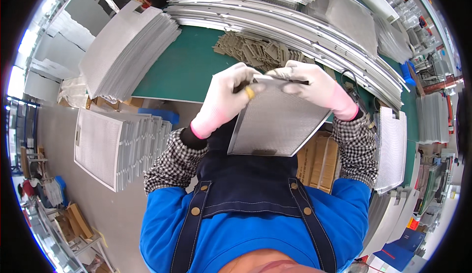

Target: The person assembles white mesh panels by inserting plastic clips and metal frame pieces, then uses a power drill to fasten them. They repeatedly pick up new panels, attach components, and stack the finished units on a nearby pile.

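A framed grey metal mesh filter panel (280, 120) is tilted in front of my body, its far edge near the bench and its near edge by my apron. My left hand (228, 96), in a white and pink glove with a yellow patch at one fingertip, is closed on the panel's far left corner. Along the same far edge, my right hand (314, 87) pinches the frame with thumb and curled fingers. The fingertips are slightly blurred and partly hide that edge. Just beyond the hands lies a pile of small beige-grey flat pieces (258, 49).
On the green bench (179, 71), a tall stack of mesh sheets (123, 52) stands at the left, and long metal strips (295, 25) curve across behind. Framed panels (98, 145) stand at the lower left. Cardboard boxes (317, 160) sit under the bench; more mesh sheets (391, 150) stand right.
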Demonstrator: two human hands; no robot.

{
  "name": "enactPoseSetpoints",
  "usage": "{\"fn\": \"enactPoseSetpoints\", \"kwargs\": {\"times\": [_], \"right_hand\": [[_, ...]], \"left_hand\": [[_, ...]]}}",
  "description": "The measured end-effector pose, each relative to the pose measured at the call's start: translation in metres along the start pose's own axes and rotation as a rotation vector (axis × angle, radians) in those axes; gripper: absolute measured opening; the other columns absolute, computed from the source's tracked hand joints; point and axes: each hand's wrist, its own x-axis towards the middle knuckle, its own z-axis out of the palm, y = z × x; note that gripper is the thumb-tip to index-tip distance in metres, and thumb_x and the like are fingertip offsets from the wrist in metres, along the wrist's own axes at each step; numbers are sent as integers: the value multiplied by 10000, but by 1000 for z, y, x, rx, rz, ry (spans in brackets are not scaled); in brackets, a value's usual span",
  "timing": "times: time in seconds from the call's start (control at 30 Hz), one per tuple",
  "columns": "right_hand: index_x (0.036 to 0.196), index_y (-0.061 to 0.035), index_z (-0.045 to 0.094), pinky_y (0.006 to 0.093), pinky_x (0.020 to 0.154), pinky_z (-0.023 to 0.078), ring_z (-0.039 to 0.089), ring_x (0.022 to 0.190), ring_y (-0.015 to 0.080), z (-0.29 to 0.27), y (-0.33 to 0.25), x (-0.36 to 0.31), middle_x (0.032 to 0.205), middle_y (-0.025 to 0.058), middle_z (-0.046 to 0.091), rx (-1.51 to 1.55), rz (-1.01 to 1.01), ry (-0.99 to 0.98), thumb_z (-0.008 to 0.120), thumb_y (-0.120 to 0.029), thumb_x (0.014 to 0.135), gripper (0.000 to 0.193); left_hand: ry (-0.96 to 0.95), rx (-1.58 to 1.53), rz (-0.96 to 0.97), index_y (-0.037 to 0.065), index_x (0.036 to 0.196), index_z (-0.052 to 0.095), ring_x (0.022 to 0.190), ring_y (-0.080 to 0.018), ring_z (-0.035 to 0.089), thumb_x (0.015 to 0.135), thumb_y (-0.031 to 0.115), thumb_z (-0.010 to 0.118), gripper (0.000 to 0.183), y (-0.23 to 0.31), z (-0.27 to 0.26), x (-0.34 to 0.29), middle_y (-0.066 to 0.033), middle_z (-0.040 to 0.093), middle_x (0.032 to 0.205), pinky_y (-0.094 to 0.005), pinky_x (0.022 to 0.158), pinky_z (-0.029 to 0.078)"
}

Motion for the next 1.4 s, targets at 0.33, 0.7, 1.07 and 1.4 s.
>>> {"fn": "enactPoseSetpoints", "kwargs": {"times": [0.33, 0.7, 1.07, 1.4], "right_hand": [[1392, -135, 626, 355, 834, 483, 598, 901, 216, -26, -11, 12, 972, 80, 609, 193, -102, -458, 720, -273, 914, 506], [1380, -119, 645, 282, 758, 460, 551, 857, 149, -29, -17, 15, 947, 41, 559, 450, -47, -691, 767, -55, 835, 561], [1471, -182, 543, 388, 853, 488, 599, 913, 261, -13, -10, 29, 967, 102, 571, 42, -117, -312, 639, -261, 956, 529], [1247, -139, 660, 368, 630, 550, 672, 733, 242, 25, -26, 26, 782, 65, 630, -606, -273, 129, 687, -272, 903, 370]], "left_hand": [[-130, 134, 42, 23, 1038, 743, 647, -155, 540, 793, 22, 786, 248, 43, -19, -31, -57, 579, 773, -289, 603, 442], [-203, 83, 170, 45, 1042, 740, 719, -234, 650, 753, 55, 821, 300, 54, -26, -48, -80, 641, 821, -322, 653, 506], [-1, -83, -263, -29, 992, 716, 641, -162, 598, 866, 114, 770, 198, 18, -34, -26, -103, 648, 760, -277, 626, 491], [15, -47, -230, -62, 1091, 693, 690, -62, 562, 915, 120, 733, 257, -1, -39, -20, -38, 668, 801, -237, 625, 469]]}}
